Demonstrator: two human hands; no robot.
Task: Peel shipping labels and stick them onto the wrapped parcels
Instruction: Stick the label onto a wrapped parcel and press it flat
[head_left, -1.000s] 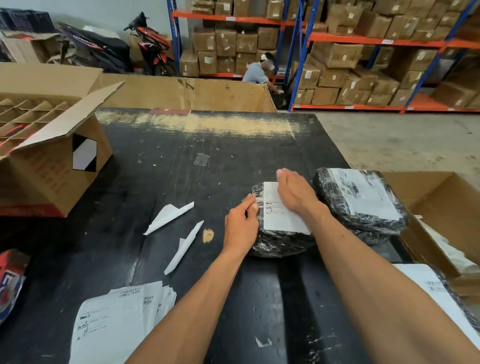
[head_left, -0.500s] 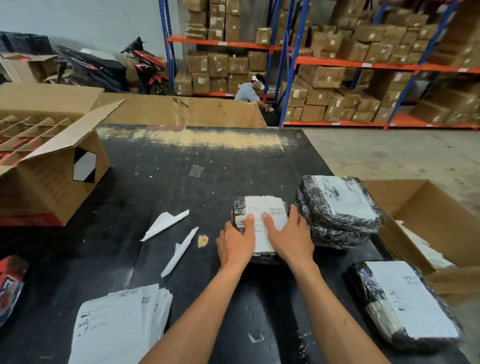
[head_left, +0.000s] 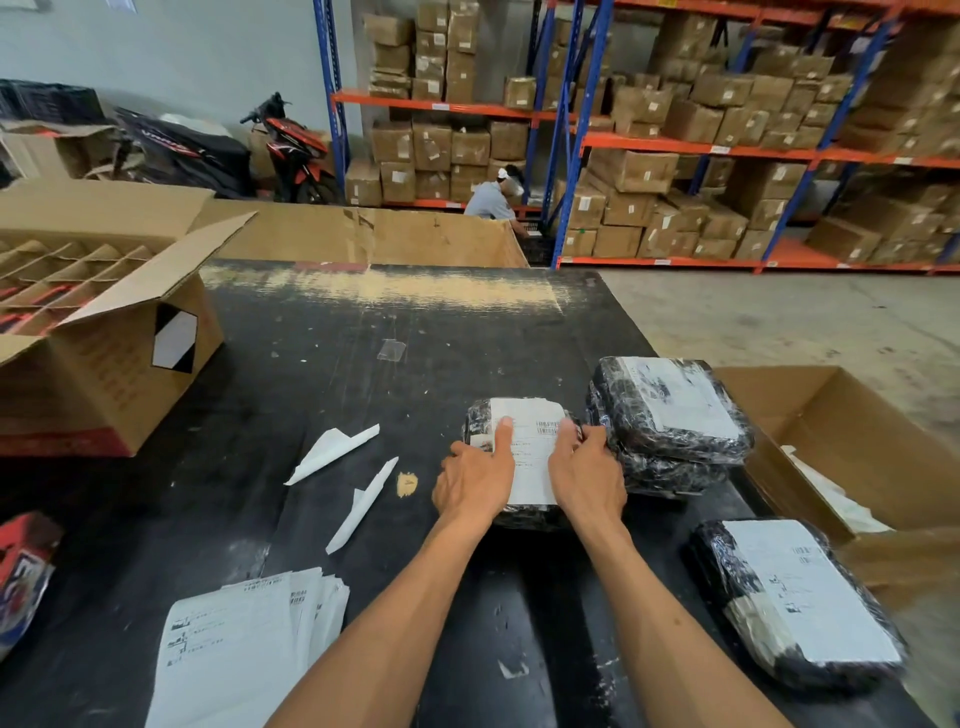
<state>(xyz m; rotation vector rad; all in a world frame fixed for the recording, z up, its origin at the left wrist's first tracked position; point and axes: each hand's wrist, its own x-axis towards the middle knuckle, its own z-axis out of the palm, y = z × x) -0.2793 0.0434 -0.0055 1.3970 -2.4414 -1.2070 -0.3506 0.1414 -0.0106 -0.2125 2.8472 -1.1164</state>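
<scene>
Smoothing a label (head_left: 530, 457) onto a parcel (head_left: 480, 421) is the step in hand, as I judge it. The parcel, wrapped in black film, is lying on the worktop (head_left: 322, 374) just beside a stack of labelled parcels (head_left: 670, 415). The left hand (head_left: 475, 480) is resting on the parcel's left side with its index finger stretched flat over the label, pressing it down while the other fingers are curling at the edge. The right hand (head_left: 587, 473) is gripping the parcel's right edge, fingers curled round it, probably steadying it so the label is not creasing. Another labelled parcel (head_left: 795, 603) is sitting near the right corner, next to an open box (head_left: 831, 405). A sheaf of unused labels (head_left: 244, 649) is waiting near the left arm, within easy reach, and two peeled backing strips (head_left: 348, 467) are lying discarded between.
</scene>
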